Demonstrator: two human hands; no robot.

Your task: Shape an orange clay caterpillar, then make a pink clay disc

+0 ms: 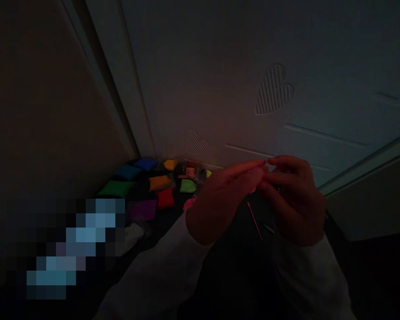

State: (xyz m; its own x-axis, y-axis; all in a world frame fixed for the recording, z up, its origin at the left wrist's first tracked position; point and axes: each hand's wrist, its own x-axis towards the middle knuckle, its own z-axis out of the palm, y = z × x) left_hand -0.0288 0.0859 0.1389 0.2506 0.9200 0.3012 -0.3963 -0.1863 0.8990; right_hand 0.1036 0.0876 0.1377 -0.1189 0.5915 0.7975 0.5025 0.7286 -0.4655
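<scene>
The scene is very dark. My left hand and my right hand are raised together in front of me, fingertips meeting around a small pinkish piece that I cannot make out clearly. Both hands have their fingers pinched toward it. White sleeves cover both forearms. Below the hands a thin red stick-like tool lies on the dark floor.
Several small coloured packets lie on the floor at the left: blue, green, orange, red, purple. A pale panel with heart-shaped cut-outs stands behind. A blurred bright patch is at the lower left.
</scene>
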